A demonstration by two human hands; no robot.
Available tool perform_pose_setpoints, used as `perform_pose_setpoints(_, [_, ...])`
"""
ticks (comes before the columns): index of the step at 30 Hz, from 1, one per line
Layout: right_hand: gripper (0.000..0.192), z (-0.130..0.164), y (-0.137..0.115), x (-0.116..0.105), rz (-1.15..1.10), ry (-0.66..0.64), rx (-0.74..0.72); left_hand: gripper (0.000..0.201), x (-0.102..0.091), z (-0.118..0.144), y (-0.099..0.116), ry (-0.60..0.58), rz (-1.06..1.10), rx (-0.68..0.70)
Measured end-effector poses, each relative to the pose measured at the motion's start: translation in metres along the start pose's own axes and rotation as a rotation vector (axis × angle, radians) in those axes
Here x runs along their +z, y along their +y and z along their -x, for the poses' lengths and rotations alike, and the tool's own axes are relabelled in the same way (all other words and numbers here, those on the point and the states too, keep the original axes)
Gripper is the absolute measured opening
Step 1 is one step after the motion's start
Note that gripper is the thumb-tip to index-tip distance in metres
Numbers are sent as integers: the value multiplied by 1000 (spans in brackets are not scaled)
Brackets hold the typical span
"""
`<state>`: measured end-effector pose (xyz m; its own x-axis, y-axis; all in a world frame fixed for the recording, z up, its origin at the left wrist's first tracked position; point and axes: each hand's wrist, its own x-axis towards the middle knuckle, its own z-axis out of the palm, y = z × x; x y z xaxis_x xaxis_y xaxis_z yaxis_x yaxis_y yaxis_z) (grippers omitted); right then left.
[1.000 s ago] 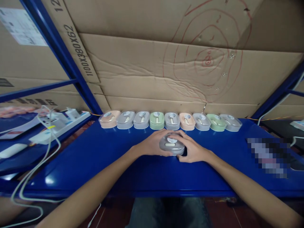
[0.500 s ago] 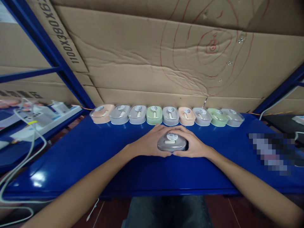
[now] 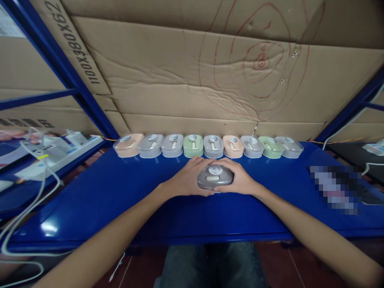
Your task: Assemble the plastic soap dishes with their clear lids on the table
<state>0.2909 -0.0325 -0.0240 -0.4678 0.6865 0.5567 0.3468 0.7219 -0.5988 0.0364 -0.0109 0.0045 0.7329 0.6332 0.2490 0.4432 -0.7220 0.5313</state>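
Note:
A grey lidded box point(image 3: 215, 178) with a clear glossy cover, a round white sticker and a pale oblong tab is held at the middle of the blue table. My left hand point(image 3: 192, 179) wraps its left side, with the thumb along the front edge. From the right, my right hand point(image 3: 241, 179) grips the same box, its thumb lying over the front rim. Both sets of fingers curl round the back, and the underside is hidden. Behind my hands runs a row of similar lidded boxes, among them a green box point(image 3: 193, 148) and a peach box point(image 3: 233, 149).
The blue table point(image 3: 126, 180) backs onto a tall cardboard sheet point(image 3: 162, 68) marked with red rings. A blurred-out flat item point(image 3: 336, 190) lies at the right. White cables point(image 3: 42, 192) and a power strip point(image 3: 79, 148) are at the left.
My right thumb has slid further left over the box's front, and the dark gap at the box's right side has closed. The view has shifted slightly.

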Motion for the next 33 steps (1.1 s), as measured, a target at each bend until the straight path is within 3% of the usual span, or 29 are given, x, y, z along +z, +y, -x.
perform_pose_setpoints(8, [68,-2,4,-7,-222,41,129,124,2,2,-8,5,73,-67])
perform_pose_setpoints(14, [65,-5,15,-49,-227,64,208,132,-1,3,-11,-9,71,-90])
perform_pose_setpoints(17, [66,-4,16,-78,-95,40,252,127,-5,4,-9,-23,-10,-122])
perform_pose_setpoints(22, [69,0,13,-113,141,-36,316,102,-17,4,-10,-82,-127,-172])
perform_pose_setpoints(33, [89,13,25,-131,470,-388,386,95,-25,5,-18,-97,-92,-187])
